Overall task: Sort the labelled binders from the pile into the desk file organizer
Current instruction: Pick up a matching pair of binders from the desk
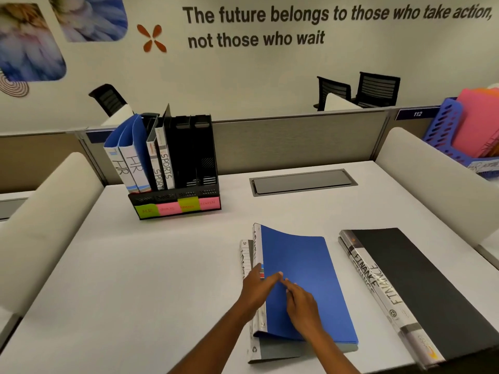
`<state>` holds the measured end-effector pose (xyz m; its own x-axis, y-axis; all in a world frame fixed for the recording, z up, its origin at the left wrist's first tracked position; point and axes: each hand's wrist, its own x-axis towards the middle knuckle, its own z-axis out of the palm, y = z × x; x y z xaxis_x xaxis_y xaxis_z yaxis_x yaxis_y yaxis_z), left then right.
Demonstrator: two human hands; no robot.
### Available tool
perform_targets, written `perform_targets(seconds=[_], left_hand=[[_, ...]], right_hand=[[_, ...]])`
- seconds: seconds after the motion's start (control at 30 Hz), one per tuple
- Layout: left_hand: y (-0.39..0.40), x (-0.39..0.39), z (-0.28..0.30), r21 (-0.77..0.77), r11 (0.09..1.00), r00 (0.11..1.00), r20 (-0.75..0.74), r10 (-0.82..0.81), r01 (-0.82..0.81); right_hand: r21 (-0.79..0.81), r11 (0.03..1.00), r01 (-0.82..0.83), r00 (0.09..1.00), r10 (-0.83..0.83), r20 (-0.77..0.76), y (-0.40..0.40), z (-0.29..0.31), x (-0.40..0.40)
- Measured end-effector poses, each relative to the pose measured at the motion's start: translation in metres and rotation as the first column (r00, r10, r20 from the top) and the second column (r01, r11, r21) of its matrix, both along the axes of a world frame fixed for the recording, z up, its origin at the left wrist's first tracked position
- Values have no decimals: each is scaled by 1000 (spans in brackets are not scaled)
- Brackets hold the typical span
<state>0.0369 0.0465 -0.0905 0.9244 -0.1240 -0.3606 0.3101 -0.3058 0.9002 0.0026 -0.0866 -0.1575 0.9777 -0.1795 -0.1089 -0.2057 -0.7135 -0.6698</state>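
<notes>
My left hand [258, 288] and right hand [302, 306] lie flat, fingers straight, on the blue binder [297, 252], gripping nothing. It tops a grey binder [280, 349]. Its thin cover bows, so I judge it light and floppy, best pinched at the stiffer spine [257, 244]. The organizer [175, 203] stands well beyond, far left.

This is looking like an open-plan office. A low fabric partition [297, 141] is closing off the back of the white table [162, 265], carrying a numbered plate [417, 114] reading 112. A motivational slogan [324, 25] is running across the wall [243, 76]. Black mesh chairs [378, 89] are standing beyond it. A cable hatch [302, 182] is sitting flush in the table. A black file organizer [194, 157] is holding binders [133, 163] marked HR and SPORTS.
</notes>
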Motion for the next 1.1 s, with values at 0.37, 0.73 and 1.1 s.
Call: perform_targets(seconds=[0.37,0.73,1.1], left_hand=[[7,31,9,-139,938,931,-233,282,-319],[11,50,4,-289,957,958,-284,-48,-38],[59,94,47,-354,935,993,115,19,23]], right_hand=[[67,996,59,997,-61,36,-2,-1,-9],[230,917,325,918,-364,156,-7,26,11],[274,937,215,931,-282,232,53,131,105]])
